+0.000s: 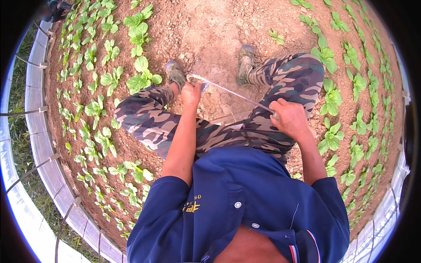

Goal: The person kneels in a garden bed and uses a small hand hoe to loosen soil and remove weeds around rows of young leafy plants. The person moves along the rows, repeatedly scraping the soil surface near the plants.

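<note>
A thin-shafted hand tool [230,92], which looks like a small hand hoe, spans the gap between my knees. My right hand [289,118] is wrapped around its handle end, over my thigh in camouflage trousers. At the far end the shaft bends over, and my left hand [191,94] is closed at this bent head. A pale, bluish flat part [204,86], perhaps the blade, shows just right of my left fingers; the rest of the head is hidden by the hand. Bare soil [210,102] lies below the tool, between my muddy shoes [245,62].
Rows of leafy green seedlings [140,77] grow on my left, and more rows [332,98] on my right. One small plant [276,36] stands in the path ahead. Plastic sheeting [36,108] with thin hoops borders the left bed. Part of a person [56,10] shows at upper left.
</note>
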Demonstrator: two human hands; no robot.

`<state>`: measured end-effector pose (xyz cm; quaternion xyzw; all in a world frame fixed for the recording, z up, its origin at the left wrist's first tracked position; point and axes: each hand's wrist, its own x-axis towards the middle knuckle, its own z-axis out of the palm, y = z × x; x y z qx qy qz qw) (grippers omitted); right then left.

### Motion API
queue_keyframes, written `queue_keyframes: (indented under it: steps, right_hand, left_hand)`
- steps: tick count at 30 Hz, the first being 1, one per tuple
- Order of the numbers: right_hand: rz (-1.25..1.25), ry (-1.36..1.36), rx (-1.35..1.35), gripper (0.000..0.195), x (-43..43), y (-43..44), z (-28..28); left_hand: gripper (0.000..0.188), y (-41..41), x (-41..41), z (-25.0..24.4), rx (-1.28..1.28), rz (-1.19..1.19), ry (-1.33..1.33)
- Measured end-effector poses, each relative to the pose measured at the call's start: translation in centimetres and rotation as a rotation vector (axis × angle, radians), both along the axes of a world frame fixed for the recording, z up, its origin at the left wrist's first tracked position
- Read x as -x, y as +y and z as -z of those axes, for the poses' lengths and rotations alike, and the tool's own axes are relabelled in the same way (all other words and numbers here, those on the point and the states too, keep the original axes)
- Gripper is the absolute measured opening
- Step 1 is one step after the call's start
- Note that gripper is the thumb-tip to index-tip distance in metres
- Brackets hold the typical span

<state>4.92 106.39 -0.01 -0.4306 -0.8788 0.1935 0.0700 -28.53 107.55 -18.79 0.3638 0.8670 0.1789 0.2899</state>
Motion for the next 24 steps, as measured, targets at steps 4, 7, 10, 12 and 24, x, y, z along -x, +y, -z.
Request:
queue_keyframes:
  steps: [4,7,10,12,24]
  right_hand:
    - [0.046,-0.018,0.046,0.023,-0.6,0.2,0.0]
    - [0.053,-0.017,0.068,0.023,-0.6,0.2,-0.1]
    - [0.045,-0.032,0.066,0.023,-0.6,0.2,-0.1]
    - [0.038,-0.040,0.062,0.022,-0.5,0.2,-0.1]
    - [0.000,-0.033,0.004,0.022,-0.2,-0.1,0.2]
  left_hand:
    - [0.046,-1.8,2.0,-0.2,-0.048,0.278,-0.311]
    - [0.045,-2.2,3.3,-1.3,-0.051,0.360,-0.391]
    - [0.040,-1.9,2.2,-3.3,-0.052,0.336,-0.335]
    - [0.038,-1.7,2.2,-2.6,0.002,0.311,-0.296]
    - [0.045,-0.5,-1.7,-5.6,0.052,0.247,0.210]
